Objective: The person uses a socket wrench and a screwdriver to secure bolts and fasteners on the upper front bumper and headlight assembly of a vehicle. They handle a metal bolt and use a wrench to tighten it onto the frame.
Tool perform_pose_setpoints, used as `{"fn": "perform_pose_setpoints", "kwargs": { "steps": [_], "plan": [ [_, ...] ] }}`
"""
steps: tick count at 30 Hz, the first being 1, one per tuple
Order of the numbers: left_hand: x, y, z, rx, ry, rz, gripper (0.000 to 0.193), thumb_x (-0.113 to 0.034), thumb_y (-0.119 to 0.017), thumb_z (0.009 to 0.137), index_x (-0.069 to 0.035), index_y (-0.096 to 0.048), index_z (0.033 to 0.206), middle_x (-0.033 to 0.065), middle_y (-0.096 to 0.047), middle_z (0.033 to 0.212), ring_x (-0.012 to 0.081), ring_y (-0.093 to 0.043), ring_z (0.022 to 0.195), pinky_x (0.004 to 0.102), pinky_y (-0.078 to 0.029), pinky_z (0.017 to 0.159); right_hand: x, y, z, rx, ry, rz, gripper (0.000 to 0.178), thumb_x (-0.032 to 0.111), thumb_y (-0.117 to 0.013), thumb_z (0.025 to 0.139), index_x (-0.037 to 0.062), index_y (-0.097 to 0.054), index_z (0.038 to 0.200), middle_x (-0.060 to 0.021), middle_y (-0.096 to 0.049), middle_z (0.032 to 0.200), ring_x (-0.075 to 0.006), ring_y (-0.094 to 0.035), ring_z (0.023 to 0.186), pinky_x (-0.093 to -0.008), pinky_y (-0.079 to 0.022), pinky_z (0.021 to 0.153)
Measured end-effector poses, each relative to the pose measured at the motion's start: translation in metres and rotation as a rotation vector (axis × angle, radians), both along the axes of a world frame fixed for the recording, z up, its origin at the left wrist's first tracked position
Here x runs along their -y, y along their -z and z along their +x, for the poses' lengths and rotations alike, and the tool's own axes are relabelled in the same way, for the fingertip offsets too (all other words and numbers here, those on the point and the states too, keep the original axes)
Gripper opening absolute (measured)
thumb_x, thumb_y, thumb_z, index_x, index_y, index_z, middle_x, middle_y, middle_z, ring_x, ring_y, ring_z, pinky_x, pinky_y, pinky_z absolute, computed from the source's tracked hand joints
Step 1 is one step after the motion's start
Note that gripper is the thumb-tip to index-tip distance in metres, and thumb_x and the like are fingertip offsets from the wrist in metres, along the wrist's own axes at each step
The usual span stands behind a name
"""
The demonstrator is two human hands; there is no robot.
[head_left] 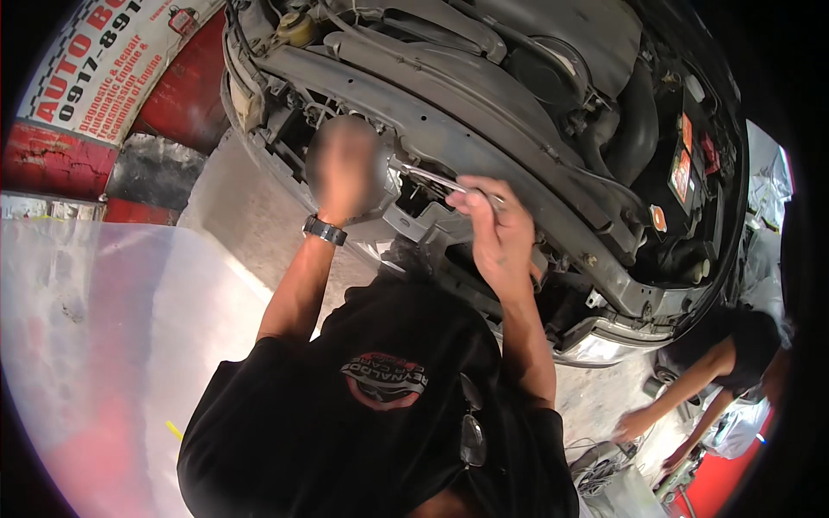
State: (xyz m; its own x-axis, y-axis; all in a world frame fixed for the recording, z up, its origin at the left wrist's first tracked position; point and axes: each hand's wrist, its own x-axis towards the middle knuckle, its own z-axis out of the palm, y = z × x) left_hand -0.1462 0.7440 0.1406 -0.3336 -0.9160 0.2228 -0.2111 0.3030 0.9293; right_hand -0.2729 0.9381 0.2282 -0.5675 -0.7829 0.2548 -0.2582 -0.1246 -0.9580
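My right hand [498,229] is closed around one end of a slim silver wrench [438,179]. The tool's far end points left into the opened front of the car, below the grey front crossmember [393,99]. To the left of that end, my left hand [345,168] reaches in at the same opening, a black watch [325,230] on its wrist. A blur covers the left hand, so its fingers and anything in them cannot be made out. What the wrench's tip sits on is too small to tell.
The engine bay [579,73] lies open beyond the crossmember, with a battery [678,173] at its right. A headlamp [604,341] is at the near right corner. Another person's arm [682,393] reaches over cables [604,466] on the floor at lower right. Red barrels [186,82] stand at left.
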Motion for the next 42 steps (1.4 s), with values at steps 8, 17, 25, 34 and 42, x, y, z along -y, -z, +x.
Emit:
{"fn": "perform_pose_setpoints", "kwargs": {
  "steps": [8, 17, 25, 34, 42],
  "plan": [
    [0.017, 0.004, 0.018, -0.039, 0.178, -0.151, 0.018, -0.012, -0.064, 0.091, -0.003, -0.068, 0.106, 0.0108, -0.062, 0.102, 0.0208, -0.059, 0.096, 0.0313, -0.047, 0.085, 0.066, 0.012, 0.016, 0.007, -0.026, 0.026, 0.020, 0.013, -0.058, 0.094, -0.0027, -0.064, 0.105, -0.0117, -0.064, 0.086, -0.0177, -0.062, 0.076, -0.0304, -0.049, 0.072],
    [0.029, -0.002, 0.022, 0.014, 0.242, -0.154, 0.017, -0.011, -0.073, 0.082, -0.001, -0.072, 0.096, 0.0103, -0.064, 0.091, 0.0217, -0.061, 0.085, 0.0306, -0.048, 0.075, 0.083, 0.008, 0.013, -0.146, -0.086, 0.106, 0.018, 0.011, -0.057, 0.094, -0.0024, -0.063, 0.104, -0.0172, -0.065, 0.091, -0.0266, -0.063, 0.077, -0.0339, -0.050, 0.072],
    [0.022, -0.017, 0.014, 0.044, 0.214, -0.247, 0.016, -0.008, -0.072, 0.082, -0.001, -0.071, 0.096, 0.0109, -0.063, 0.088, 0.0237, -0.062, 0.080, 0.0313, -0.051, 0.071, 0.079, 0.015, 0.011, -0.067, -0.100, 0.073, 0.022, 0.013, -0.057, 0.096, -0.0045, -0.062, 0.109, -0.0107, -0.066, 0.091, -0.0144, -0.067, 0.081, -0.0256, -0.052, 0.074],
    [0.051, -0.018, 0.019, 0.074, 0.424, -0.323, 0.015, -0.006, -0.074, 0.079, 0.000, -0.071, 0.093, 0.0120, -0.066, 0.089, 0.0267, -0.063, 0.087, 0.0343, -0.050, 0.077, 0.079, 0.024, 0.044, 0.349, 0.110, -0.020, 0.021, 0.012, -0.056, 0.098, -0.0071, -0.059, 0.106, -0.0109, -0.065, 0.082, -0.0152, -0.064, 0.075, -0.0279, -0.053, 0.071],
    [0.072, -0.009, 0.014, -0.063, 0.598, -0.316, 0.015, -0.002, -0.076, 0.075, -0.001, -0.070, 0.089, 0.0102, -0.065, 0.085, 0.0252, -0.063, 0.079, 0.0320, -0.050, 0.071, 0.090, 0.011, 0.077, 0.022, 0.372, 0.167, 0.015, 0.012, -0.063, 0.093, -0.0016, -0.064, 0.099, -0.0085, -0.067, 0.084, -0.0107, -0.060, 0.074, -0.0244, -0.048, 0.070]
  ]
}}
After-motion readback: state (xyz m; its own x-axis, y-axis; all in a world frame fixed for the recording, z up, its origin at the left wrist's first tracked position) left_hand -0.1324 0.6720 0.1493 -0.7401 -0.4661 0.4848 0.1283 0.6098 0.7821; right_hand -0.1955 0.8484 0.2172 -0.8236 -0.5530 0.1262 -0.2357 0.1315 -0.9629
